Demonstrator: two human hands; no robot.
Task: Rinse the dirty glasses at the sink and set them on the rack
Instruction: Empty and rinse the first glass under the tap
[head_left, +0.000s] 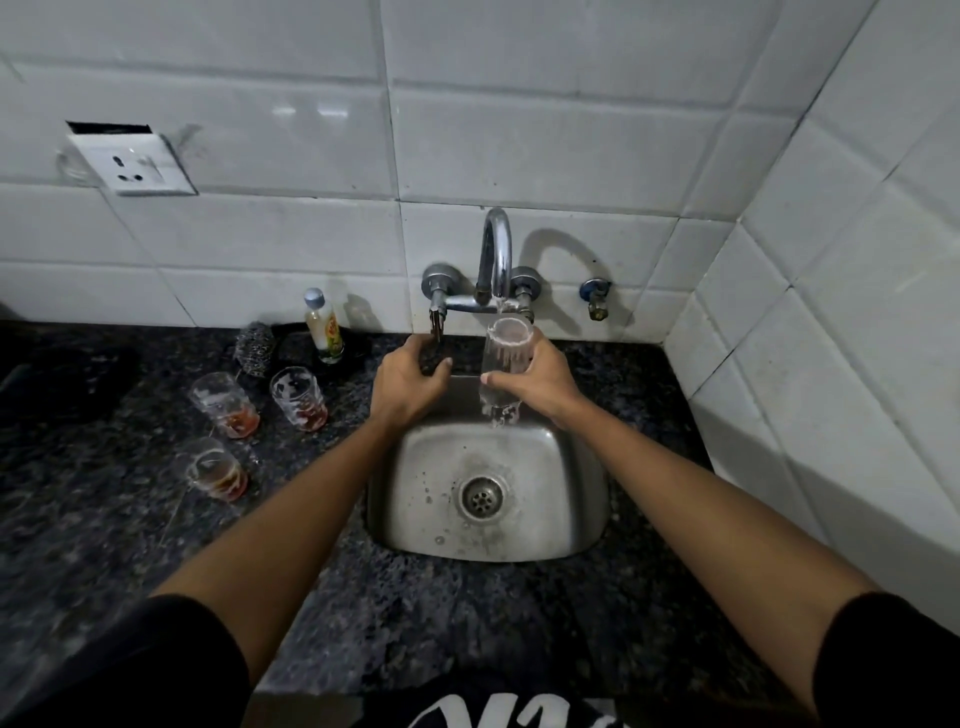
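Gripping a glass upright under the running tap, the right hand holds it over the sink's back edge (water spilling over); the left hand curls round the tap handle.

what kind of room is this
Most likely a small home kitchen: a steel sink set in a dark stone counter, a tap on a white tiled wall, and a dish soap bottle.

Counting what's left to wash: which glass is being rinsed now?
The tall glass in the right hand, under the running tap; the other three stand unheld on the counter.
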